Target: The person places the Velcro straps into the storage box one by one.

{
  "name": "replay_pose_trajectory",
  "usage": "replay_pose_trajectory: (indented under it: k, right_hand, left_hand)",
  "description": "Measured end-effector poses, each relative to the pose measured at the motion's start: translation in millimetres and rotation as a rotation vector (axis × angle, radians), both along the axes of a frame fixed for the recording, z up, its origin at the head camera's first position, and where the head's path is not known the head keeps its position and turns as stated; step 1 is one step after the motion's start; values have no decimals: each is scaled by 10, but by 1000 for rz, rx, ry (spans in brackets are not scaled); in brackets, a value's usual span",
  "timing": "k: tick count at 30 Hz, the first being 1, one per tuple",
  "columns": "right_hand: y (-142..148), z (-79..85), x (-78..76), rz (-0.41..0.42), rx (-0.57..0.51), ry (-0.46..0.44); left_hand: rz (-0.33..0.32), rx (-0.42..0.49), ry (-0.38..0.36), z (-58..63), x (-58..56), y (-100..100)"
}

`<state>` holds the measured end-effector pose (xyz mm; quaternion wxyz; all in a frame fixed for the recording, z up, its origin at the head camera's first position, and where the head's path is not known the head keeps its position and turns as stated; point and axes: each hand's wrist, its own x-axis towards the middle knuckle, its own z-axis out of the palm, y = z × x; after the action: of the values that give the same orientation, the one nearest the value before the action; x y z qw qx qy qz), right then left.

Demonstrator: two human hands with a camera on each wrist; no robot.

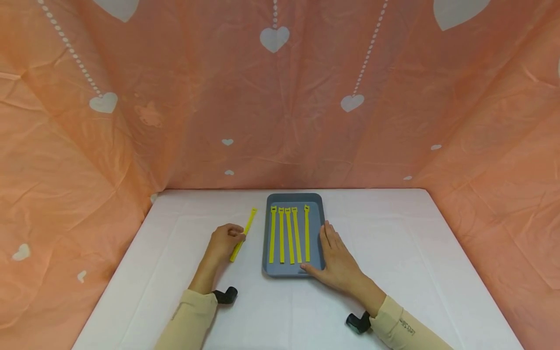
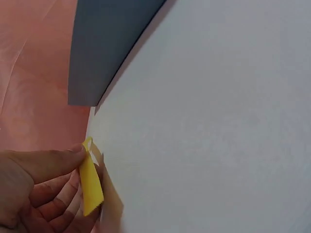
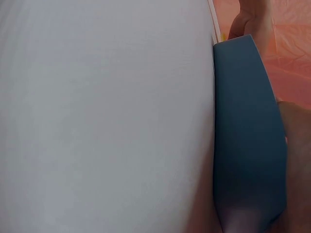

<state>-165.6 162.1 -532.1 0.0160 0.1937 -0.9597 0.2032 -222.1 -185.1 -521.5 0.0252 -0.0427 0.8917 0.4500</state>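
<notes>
My left hand point(image 1: 223, 244) pinches a yellow hook-and-loop cable tie point(image 1: 250, 222) between thumb and fingers, to the left of a blue-grey tray point(image 1: 294, 197). Close up in the left wrist view, the thumb presses on the yellow cable tie point(image 2: 91, 185) near the table. Several more yellow cable ties point(image 1: 289, 238) lie lengthwise in the tray, slotted heads at the far end, with a wider gap before the rightmost one. My right hand point(image 1: 340, 266) rests against the tray's right side, fingers straight and thumb over the near right part. The right wrist view shows the tray's outer wall point(image 3: 248, 131).
A white cloth covers the table point(image 1: 393, 233). A pink curtain point(image 1: 306, 121) with white hearts stands behind it and at both sides. Black cameras point(image 1: 226, 295) are strapped to both wrists, close above the table.
</notes>
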Motion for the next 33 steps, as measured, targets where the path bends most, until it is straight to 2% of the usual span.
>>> replay_pose_trajectory:
  k: [8,13,23,33]
  right_hand:
    - [3,-9,-1,4,-9,8]
    - [3,-10,1,4,-11,10]
    - [2,-18,-2,10,-19,20]
    - [5,-30,-1,12,-23,23]
  left_hand:
    - [0,97,6,-14,-20,-36]
    - [12,169,-9,68,-6,-12]
    - [-11,350,-26,175,-10,45]
    - [-54,389,-29,291,-30,206]
